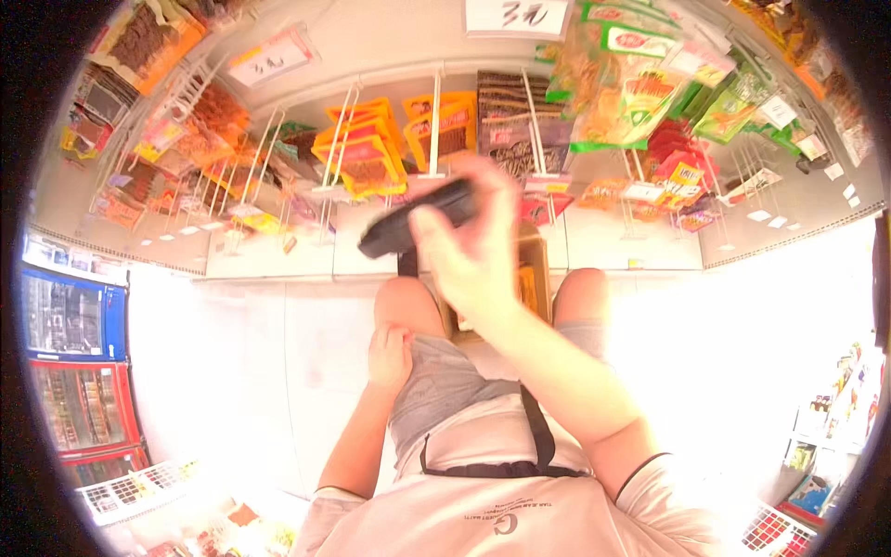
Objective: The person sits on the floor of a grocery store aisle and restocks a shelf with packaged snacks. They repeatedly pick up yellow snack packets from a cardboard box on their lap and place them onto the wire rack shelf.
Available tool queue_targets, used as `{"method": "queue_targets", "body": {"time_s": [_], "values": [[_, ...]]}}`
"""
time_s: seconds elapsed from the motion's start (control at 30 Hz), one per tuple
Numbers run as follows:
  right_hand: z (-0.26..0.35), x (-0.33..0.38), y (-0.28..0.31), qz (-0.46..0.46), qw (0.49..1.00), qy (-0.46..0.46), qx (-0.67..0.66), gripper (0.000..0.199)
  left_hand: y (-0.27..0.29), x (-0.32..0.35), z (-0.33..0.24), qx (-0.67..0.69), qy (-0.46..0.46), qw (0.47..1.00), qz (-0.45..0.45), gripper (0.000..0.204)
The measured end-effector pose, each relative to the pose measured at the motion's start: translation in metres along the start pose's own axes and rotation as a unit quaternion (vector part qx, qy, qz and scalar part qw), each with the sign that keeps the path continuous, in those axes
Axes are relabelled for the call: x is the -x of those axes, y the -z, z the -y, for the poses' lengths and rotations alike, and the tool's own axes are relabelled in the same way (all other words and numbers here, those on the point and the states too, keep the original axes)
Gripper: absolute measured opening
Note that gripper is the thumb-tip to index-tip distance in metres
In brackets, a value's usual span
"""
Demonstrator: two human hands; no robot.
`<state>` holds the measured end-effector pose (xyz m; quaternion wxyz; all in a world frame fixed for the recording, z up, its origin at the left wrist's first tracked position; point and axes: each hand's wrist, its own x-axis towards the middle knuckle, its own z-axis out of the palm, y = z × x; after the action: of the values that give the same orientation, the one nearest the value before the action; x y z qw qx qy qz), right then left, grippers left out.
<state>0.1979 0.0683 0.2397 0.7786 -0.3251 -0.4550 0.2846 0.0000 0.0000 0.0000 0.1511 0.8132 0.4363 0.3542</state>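
Observation:
My right hand [473, 241] is raised in front of the hanging snack packets, its fingers wrapped round a long black object [408, 223]. Motion blurs the hand and the object, so I cannot make out what kind of thing it is. Low on my left thigh, by the hem of the grey shorts [445, 381], rests my left hand [390, 357]. Its fingers are loosely bent, with nothing visible in them. Between my knees, partly covered by my right forearm, is a cardboard box [543, 255] with orange packets in it.
Yellow snack packets [362, 153] and large green-edged bags [631, 84] hang on metal hooks ahead. A price card [516, 17] is above them. Blue and red glass-fronted coolers [83, 399] stand at the left. White wire baskets [130, 492] are at the lower left.

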Motion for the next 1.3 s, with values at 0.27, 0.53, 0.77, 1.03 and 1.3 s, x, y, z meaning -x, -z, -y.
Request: {"method": "queue_targets", "body": {"time_s": [0.27, 0.53, 0.77, 1.03, 1.3], "values": [[0.029, 0.530, 0.036, 0.263, 0.879, -0.280, 0.284, 0.047, 0.113, 0.444, -0.101, -0.009, -0.009, 1.000, 0.009, 0.028], [0.082, 0.727, 0.065, 0.453, 0.768, -0.354, 0.281, 0.050, 0.122, 0.603, -0.135, 0.001, -0.016, 1.000, 0.014, 0.025], [0.068, 0.765, 0.132, 0.473, 0.773, -0.294, 0.303, 0.039, 0.112, 0.617, -0.159, -0.033, 0.113, 0.987, 0.113, 0.014], [0.047, 0.773, 0.235, 0.281, 0.687, -0.425, 0.518, 0.054, 0.060, 0.613, -0.146, -0.115, 0.165, 0.961, 0.188, 0.043], [0.003, 0.772, 0.246, 0.325, 0.633, -0.428, 0.557, 0.072, 0.035, 0.587, -0.093, -0.049, 0.235, 0.938, 0.249, 0.038]]}}
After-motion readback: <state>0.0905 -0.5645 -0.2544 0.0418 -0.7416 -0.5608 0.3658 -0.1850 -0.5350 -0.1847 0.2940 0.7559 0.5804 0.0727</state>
